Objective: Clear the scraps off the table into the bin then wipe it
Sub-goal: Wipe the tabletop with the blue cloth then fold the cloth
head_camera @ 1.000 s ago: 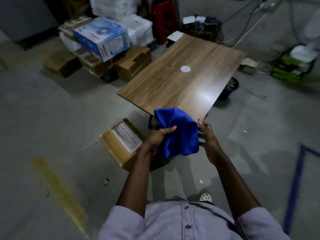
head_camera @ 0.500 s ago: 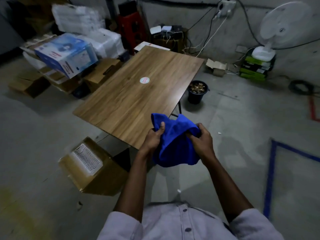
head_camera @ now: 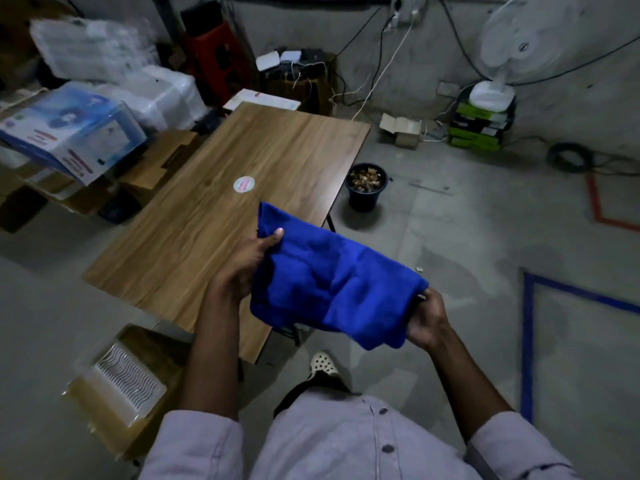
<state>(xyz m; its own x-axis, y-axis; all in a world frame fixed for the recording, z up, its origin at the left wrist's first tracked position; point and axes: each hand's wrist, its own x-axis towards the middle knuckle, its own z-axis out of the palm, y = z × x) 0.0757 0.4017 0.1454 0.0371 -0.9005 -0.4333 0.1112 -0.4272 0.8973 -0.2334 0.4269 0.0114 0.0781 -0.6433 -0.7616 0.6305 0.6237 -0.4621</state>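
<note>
In the head view, both hands grip a blue cloth (head_camera: 332,285) stretched between them above the near corner of the wooden tabletop (head_camera: 194,216): left hand (head_camera: 242,268) pinching one edge, right hand (head_camera: 427,320) the other. A black bin (head_camera: 365,187) of scraps stands on the floor just beside the tabletop's right edge.

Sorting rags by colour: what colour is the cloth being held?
Solid bright blue cloth, no pattern, seen in the head view.

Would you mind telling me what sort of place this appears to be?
Probably a storeroom or back workroom: a bare concrete floor, stacked cardboard boxes and wrapped packages along the wall, and loose cables running to a wall socket.
</note>
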